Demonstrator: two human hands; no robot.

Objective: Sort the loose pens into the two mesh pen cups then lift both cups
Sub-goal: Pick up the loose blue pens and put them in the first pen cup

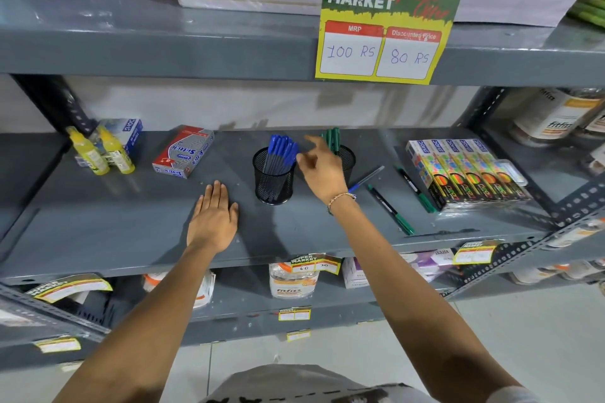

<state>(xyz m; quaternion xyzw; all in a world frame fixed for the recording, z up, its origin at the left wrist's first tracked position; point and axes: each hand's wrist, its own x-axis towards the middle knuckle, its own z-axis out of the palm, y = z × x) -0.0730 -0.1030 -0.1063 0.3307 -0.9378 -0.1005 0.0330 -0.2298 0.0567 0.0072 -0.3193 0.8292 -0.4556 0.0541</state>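
Note:
Two black mesh pen cups stand mid-shelf. The left cup [274, 181] holds several blue-capped pens [282, 149]. The right cup [347, 161] holds green-capped pens [331, 137] and is partly hidden behind my right hand [322, 170]. That hand hovers between the two cups, fingers apart, holding nothing. My left hand [214, 217] lies flat on the grey shelf [114, 222], left of the blue-pen cup. Loose on the shelf to the right lie one blue pen [366, 178] and two green pens [391, 209], [416, 190].
A row of colourful boxes [468, 172] sits right of the loose pens. A red-and-grey box [184, 151] and two yellow bottles [101, 154] stand at the left. A price sign [384, 26] hangs from the upper shelf, overhead. Metal uprights flank the bay.

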